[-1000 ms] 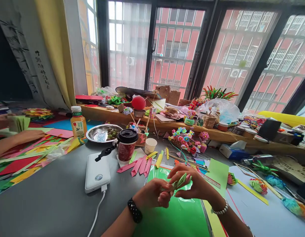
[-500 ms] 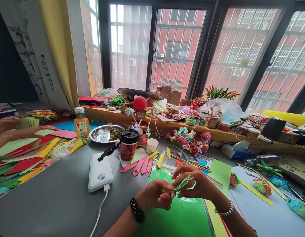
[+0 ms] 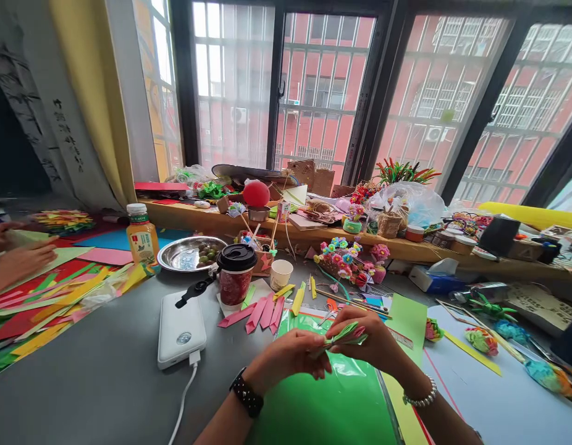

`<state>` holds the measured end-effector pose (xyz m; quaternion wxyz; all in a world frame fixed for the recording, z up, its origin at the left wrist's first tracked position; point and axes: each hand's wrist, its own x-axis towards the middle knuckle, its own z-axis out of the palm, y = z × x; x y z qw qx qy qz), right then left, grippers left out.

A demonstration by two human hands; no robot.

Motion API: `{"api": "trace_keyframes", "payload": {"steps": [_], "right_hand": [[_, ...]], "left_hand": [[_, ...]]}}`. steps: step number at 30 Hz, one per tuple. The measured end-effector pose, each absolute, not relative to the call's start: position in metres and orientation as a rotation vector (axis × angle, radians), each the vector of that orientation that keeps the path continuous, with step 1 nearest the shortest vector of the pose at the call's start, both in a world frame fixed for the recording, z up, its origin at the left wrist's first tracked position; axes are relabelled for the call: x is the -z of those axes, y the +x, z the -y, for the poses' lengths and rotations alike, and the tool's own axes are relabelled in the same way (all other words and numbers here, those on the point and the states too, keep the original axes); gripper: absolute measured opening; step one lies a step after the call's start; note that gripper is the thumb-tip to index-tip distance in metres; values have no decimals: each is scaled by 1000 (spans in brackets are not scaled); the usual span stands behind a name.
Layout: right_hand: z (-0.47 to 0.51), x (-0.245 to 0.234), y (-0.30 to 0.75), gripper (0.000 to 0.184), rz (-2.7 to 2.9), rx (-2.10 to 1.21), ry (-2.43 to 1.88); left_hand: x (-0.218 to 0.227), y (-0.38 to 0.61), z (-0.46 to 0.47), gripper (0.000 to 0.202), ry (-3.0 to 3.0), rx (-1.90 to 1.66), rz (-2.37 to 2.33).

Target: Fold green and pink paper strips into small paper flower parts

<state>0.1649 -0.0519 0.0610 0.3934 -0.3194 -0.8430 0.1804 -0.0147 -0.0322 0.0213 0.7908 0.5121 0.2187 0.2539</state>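
My left hand (image 3: pixel 288 358) and my right hand (image 3: pixel 372 343) meet over a glossy green sheet (image 3: pixel 327 402) near the table's front edge. Both pinch a small folded paper piece (image 3: pixel 344 337), green with a pink tip, the left at its near end, the right around its far end. A black beaded band sits on my left wrist and a silver bracelet on my right. Pink folded strips (image 3: pixel 262 312) lie just beyond my hands.
A white power bank (image 3: pixel 181 330) with its cable lies left of my hands. Behind stand a lidded coffee cup (image 3: pixel 235 273), a small paper cup (image 3: pixel 281 274), a steel bowl (image 3: pixel 191 252) and a juice bottle (image 3: pixel 141 233). Another person's hands (image 3: pixel 17 259) work over coloured paper at far left.
My hands have stayed together on the folded piece, shifting it slightly. The view has tilted a little. The other person's hands at far left have moved back toward the edge.
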Motion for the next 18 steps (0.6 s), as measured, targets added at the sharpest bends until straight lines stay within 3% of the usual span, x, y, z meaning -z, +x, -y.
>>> {"api": "trace_keyframes", "payload": {"steps": [9,18], "right_hand": [[51,-46,163,18,1814,-599,-1042],[53,-35,165,24,1662,-1089,-984]], "left_hand": [[-28,-13,40,28,2006,-1045,-818],[-26,-12,39,24,2030,-980,-820]]}}
